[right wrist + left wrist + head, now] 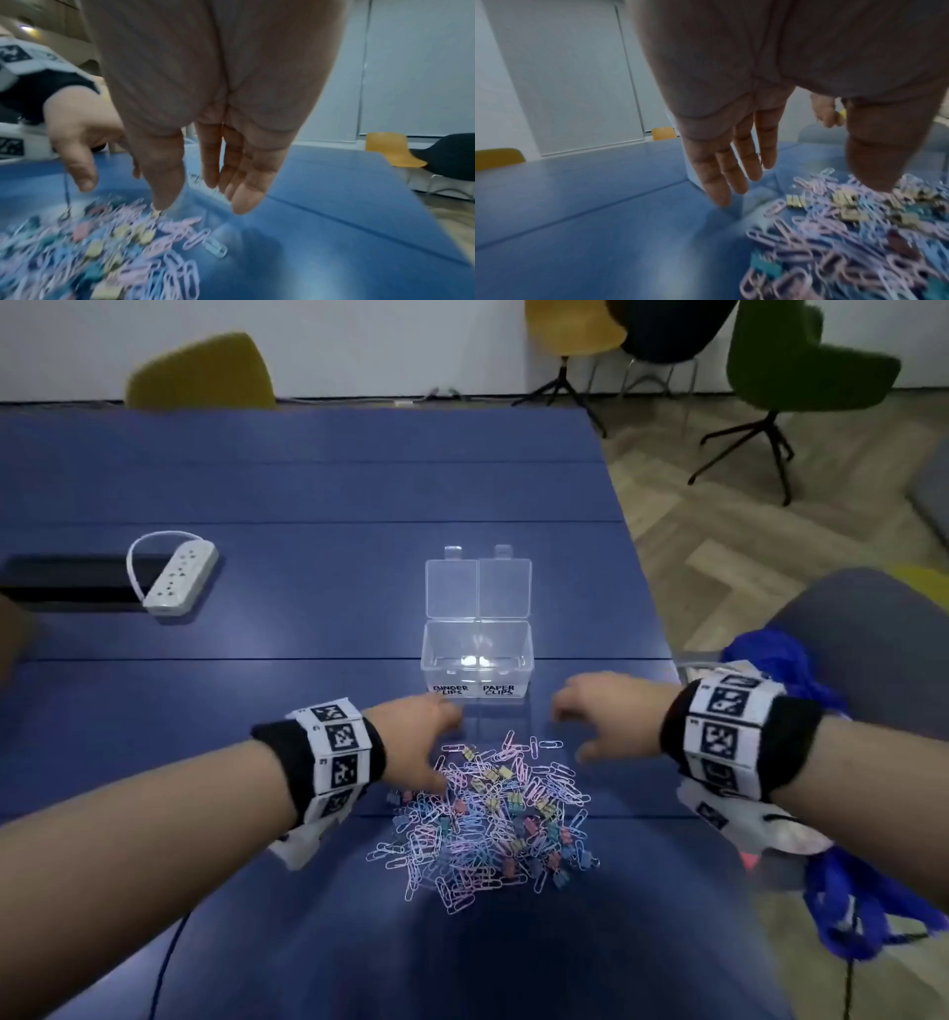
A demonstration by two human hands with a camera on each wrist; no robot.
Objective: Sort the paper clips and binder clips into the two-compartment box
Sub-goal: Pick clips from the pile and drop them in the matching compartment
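Nearest us on the blue table point(257, 588), towards its right edge, the paper clips point(477, 834) and binder clips point(518, 806) lie tangled in one heap, so we judge a pinch could lift several linked clips, or one of each kind, and spoil the sorting. Over the heap's far side our left hand point(411, 737) and right hand point(601, 711) hover with fingers loose, holding nothing. Just beyond, the clear box point(477, 654) stands empty with lids back, labelled "BINDER CLIPS" left and "PAPER CLIPS" right; a knock might slide it.

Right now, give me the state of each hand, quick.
Left hand: open, fingers straight, holding nothing, over the far left edge of the clip pile.
Right hand: open, fingers relaxed, holding nothing, above the pile's far right edge.
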